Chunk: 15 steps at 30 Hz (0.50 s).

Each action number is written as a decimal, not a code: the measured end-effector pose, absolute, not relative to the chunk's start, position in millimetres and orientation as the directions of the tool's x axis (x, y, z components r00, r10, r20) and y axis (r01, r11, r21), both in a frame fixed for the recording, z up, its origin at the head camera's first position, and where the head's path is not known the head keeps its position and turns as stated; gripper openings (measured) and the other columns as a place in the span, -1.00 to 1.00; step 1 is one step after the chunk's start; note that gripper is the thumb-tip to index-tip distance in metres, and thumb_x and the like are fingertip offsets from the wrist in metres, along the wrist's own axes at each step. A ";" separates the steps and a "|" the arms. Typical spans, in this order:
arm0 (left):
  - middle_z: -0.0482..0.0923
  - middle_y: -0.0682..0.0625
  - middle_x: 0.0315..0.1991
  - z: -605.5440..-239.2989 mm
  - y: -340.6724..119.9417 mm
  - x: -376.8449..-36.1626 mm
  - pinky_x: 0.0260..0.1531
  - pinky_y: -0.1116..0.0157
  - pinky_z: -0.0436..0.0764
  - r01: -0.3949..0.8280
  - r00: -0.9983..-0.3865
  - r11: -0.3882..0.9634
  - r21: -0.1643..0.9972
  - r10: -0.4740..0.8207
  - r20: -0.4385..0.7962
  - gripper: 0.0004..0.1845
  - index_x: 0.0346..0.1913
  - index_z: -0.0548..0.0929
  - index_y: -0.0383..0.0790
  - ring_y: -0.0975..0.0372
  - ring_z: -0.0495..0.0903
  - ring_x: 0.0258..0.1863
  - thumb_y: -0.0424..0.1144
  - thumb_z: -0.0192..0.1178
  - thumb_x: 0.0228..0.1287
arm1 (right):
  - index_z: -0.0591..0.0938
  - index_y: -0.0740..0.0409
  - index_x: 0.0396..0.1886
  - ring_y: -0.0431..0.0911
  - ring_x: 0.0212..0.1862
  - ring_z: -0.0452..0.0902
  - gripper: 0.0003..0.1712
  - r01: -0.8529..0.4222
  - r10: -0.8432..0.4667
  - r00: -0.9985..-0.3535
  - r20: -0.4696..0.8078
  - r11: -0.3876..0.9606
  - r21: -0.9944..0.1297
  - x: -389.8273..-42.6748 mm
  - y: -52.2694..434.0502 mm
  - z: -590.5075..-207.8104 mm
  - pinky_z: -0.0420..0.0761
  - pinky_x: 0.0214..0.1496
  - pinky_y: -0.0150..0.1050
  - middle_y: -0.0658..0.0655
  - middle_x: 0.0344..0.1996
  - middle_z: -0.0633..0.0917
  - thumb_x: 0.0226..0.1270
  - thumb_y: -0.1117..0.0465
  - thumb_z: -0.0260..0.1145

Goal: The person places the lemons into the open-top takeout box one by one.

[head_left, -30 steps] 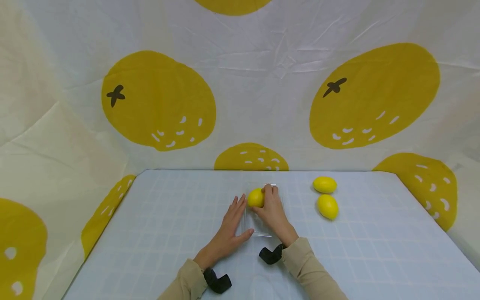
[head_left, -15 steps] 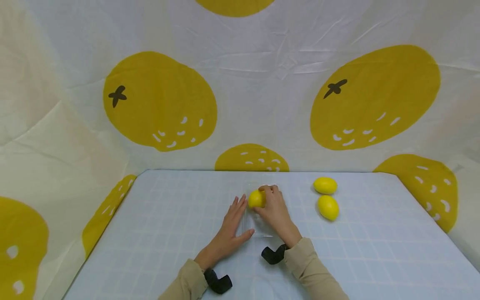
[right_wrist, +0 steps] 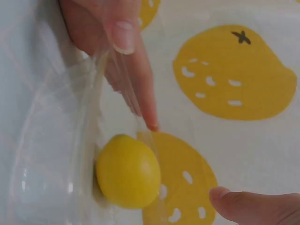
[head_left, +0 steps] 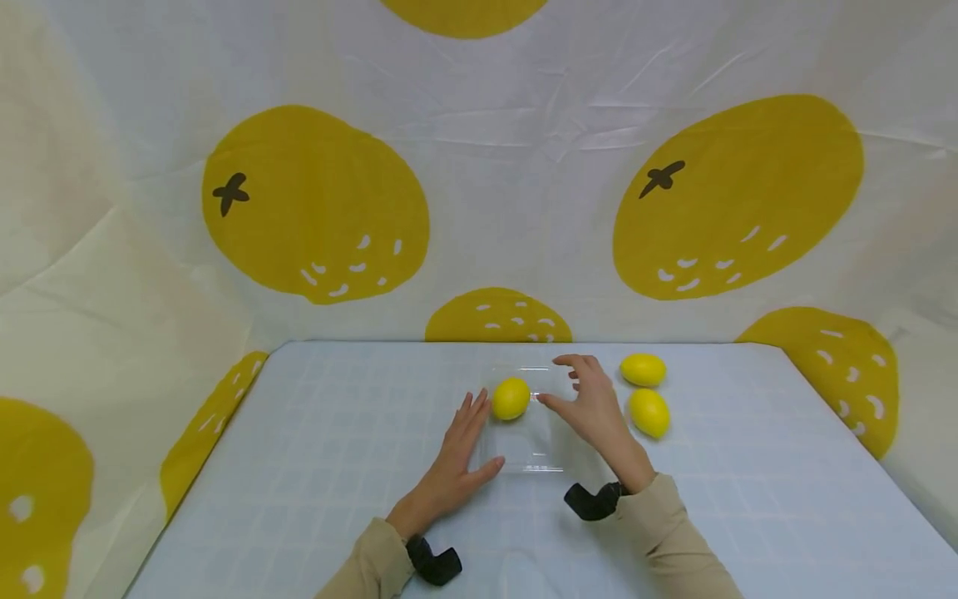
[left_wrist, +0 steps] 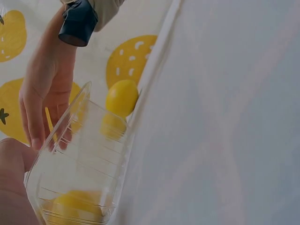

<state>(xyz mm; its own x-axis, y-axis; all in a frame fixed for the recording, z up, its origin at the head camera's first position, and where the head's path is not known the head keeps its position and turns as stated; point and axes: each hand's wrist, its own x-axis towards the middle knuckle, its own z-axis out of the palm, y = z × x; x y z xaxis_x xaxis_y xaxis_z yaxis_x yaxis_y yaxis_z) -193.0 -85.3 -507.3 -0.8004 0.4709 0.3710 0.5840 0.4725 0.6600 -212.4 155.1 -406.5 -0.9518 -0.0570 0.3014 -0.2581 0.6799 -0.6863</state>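
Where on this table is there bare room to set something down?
The table is bare left of the left hand, along the near edge, and right of the two loose lemons. It is crowded mid-table: clear tray, the lemon in it, right hand.

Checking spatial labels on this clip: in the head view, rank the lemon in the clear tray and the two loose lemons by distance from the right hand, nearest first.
From the right hand:
1. Nearer loose lemon, just to its right.
2. Lemon in the clear tray, to its left, off the thumb tip; close to the first.
3. Farther loose lemon, right and toward the backdrop.
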 end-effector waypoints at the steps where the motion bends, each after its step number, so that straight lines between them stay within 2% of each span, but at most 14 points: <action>1: -0.21 0.04 0.62 -507.3 -85.4 -193.2 0.45 -0.19 -0.17 0.586 -0.798 0.467 0.662 0.472 0.374 -0.13 0.60 -0.04 -0.11 0.11 -0.33 0.58 0.03 0.15 0.40 | 0.53 0.27 0.19 0.23 0.09 0.49 -0.35 -0.257 -0.051 -0.952 0.302 0.668 -0.698 -211.7 162.3 -403.2 0.59 0.13 0.09 0.31 0.15 0.49 0.12 0.19 0.55; 7: -0.18 -0.06 0.61 -506.2 -83.9 -193.7 0.43 -0.23 -0.18 0.588 -0.796 0.453 0.670 0.470 0.381 -0.14 0.60 -0.03 -0.13 0.05 -0.32 0.58 0.04 0.14 0.41 | 0.53 0.26 0.18 0.23 0.11 0.52 -0.39 -0.297 0.000 -0.928 0.373 0.606 -0.738 -209.4 213.1 -395.7 0.55 0.18 0.11 0.27 0.13 0.52 0.15 0.21 0.54; 9: -0.19 -0.04 0.62 -505.6 -83.3 -194.0 0.43 -0.23 -0.18 0.585 -0.799 0.459 0.669 0.470 0.376 -0.14 0.60 -0.03 -0.13 0.06 -0.32 0.58 0.04 0.14 0.40 | 0.53 0.24 0.19 0.19 0.12 0.53 -0.40 -0.299 0.022 -0.923 0.384 0.587 -0.753 -209.0 231.9 -398.0 0.54 0.20 0.04 0.23 0.13 0.54 0.19 0.17 0.51; 12: -0.20 -0.02 0.62 -504.7 -83.4 -193.6 0.44 -0.21 -0.18 0.579 -0.803 0.466 0.669 0.471 0.366 -0.13 0.60 -0.04 -0.12 0.10 -0.34 0.58 0.02 0.15 0.40 | 0.53 0.23 0.21 0.11 0.13 0.52 -0.45 -0.291 0.053 -0.924 0.378 0.543 -0.788 -208.3 258.7 -406.7 0.54 0.22 -0.26 0.24 0.14 0.56 0.29 0.12 0.43; 15: -0.21 0.00 0.62 -504.8 -83.6 -193.0 0.45 -0.20 -0.18 0.571 -0.808 0.478 0.668 0.472 0.354 -0.13 0.60 -0.05 -0.11 0.14 -0.35 0.58 0.00 0.15 0.40 | 0.53 0.29 0.21 -0.02 0.10 0.53 -0.50 -0.293 0.089 -0.922 0.377 0.477 -0.829 -207.8 280.2 -421.2 0.50 0.12 -0.54 0.29 0.14 0.57 0.37 0.14 0.36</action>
<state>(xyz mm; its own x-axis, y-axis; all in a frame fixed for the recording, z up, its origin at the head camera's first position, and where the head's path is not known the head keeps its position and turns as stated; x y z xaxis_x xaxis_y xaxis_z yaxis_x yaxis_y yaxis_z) -193.0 -83.6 -504.8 -0.8077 0.4717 0.3536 0.5712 0.4775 0.6677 -207.8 280.2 -421.2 -0.9218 0.0888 0.3775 -0.2934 0.4768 -0.8286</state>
